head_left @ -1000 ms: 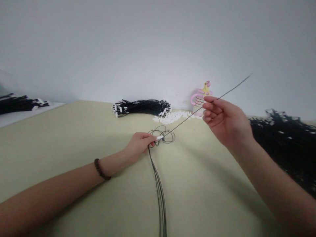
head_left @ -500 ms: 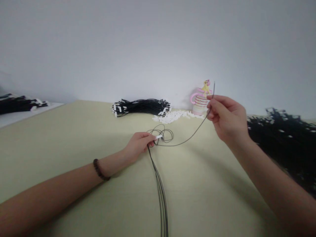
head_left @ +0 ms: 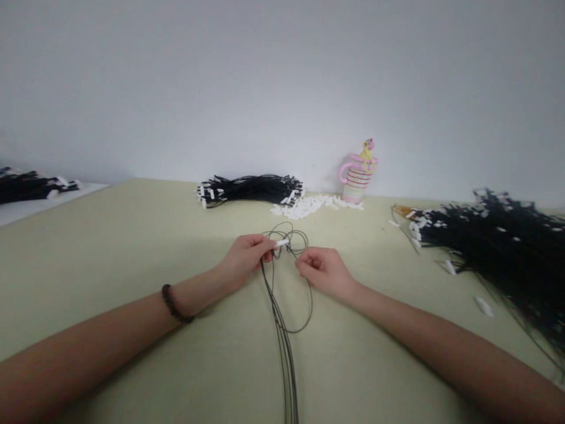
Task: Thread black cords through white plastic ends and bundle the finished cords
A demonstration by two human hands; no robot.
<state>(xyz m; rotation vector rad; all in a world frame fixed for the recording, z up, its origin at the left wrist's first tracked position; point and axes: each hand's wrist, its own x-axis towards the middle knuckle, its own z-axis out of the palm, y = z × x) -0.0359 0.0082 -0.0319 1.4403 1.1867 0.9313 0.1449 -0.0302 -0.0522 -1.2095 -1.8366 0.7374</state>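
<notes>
My left hand (head_left: 252, 254) is closed, pinching a small white plastic piece (head_left: 282, 242) whose end pokes out past the fingertips. Several thin black cords (head_left: 282, 341) run from under that hand toward the near edge of the view. Thin loops of cord (head_left: 299, 237) lie just beyond the white piece. My right hand (head_left: 324, 270) pinches a black cord close to the right of the white piece. A slack loop (head_left: 310, 306) of this cord hangs below the right hand and curves back to the bunch. The exact contact between cord tip and white piece is too small to tell.
Along the wall lie a bundle of black cords with white ends (head_left: 256, 189), a heap of small white pieces (head_left: 304, 206) and a pink striped mug (head_left: 356, 179) holding a yellow-handled tool. A large black cord pile (head_left: 494, 235) covers the right; more cords (head_left: 35, 185) lie far left.
My right hand has come down and left from beside the mug, bringing the cord close to the white piece. The stretched cord now hangs as a slack loop. My left hand stays nearly still.
</notes>
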